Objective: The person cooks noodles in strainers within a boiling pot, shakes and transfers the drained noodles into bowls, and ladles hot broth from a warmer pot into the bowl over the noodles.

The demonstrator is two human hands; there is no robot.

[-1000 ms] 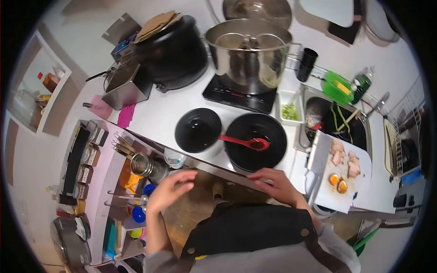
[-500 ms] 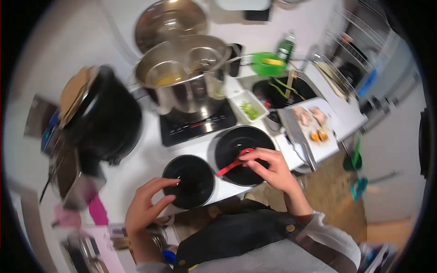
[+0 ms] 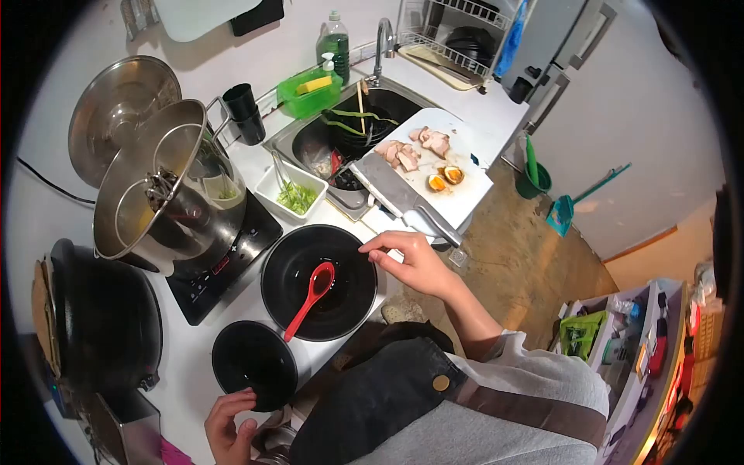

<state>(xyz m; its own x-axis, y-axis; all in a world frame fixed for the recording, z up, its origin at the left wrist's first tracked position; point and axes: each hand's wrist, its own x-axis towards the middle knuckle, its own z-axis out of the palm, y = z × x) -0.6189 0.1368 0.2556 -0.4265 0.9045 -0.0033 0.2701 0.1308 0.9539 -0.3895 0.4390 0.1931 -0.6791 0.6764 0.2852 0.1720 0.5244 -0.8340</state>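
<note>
Near the front edge of the bench (image 3: 186, 372), a larger black bowl (image 3: 353, 291) holds a red spoon (image 3: 308, 301); a smaller black bowl (image 3: 249, 356) sits just beside it. Right hand (image 3: 412, 260) and left hand (image 3: 230, 428) are at their respective rims, empty, fingers parted. Meat (image 3: 400, 157) and halved egg (image 3: 453, 175) look already cut, on the board (image 3: 465, 205), outside both bowls. A cooker (image 3: 223, 277) hems the back; floor (image 3: 504, 267) leaves room rightward.

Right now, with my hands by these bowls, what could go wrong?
The knife lies with its handle jutting past the board, near your right hand; a stray knock could send it falling. The spoon leans over the large bowl's rim and might flip out if caught. The small bowl sits near the counter's edge, by your left hand; a bump might push it off.
</note>
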